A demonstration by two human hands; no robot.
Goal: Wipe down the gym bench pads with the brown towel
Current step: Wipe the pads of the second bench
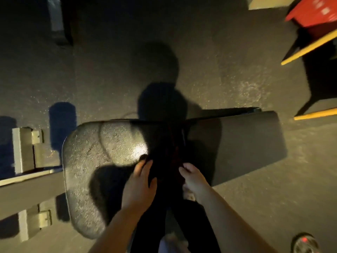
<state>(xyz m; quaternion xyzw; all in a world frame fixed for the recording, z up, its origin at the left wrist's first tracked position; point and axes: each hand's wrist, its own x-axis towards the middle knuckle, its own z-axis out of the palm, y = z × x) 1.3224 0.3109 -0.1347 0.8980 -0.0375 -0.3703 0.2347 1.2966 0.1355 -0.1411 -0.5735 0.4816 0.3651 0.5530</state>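
Floor (209,57): dark speckled gym flooring, filling most of the view, crossed by the person's shadow. Gym bench, two pads set end to end. Left pad (87,161): wide, rounded at its corners, worn and scuffed, brightly lit in one patch near its middle. Right pad (242,143): long, dark, smooth, angled a little away toward the right. Bench frame (27,194): grey metal bars and brackets, projecting left of the left pad. Red and yellow equipment (313,17): upper right corner, blurred, with black panels below it. Brown towel (164,161): very dark in the shadow, draped over the junction of the two pads and hanging down toward the person; its edges are hard to make out. Left hand (140,183): fingers curled onto the towel's left side, gripping the cloth at the inner edge of the left pad. Right hand (191,176): fingers curled, pinching the towel's right side at the near edge of the right pad. Shoe (304,243): lower right corner, on the floor, blurred.
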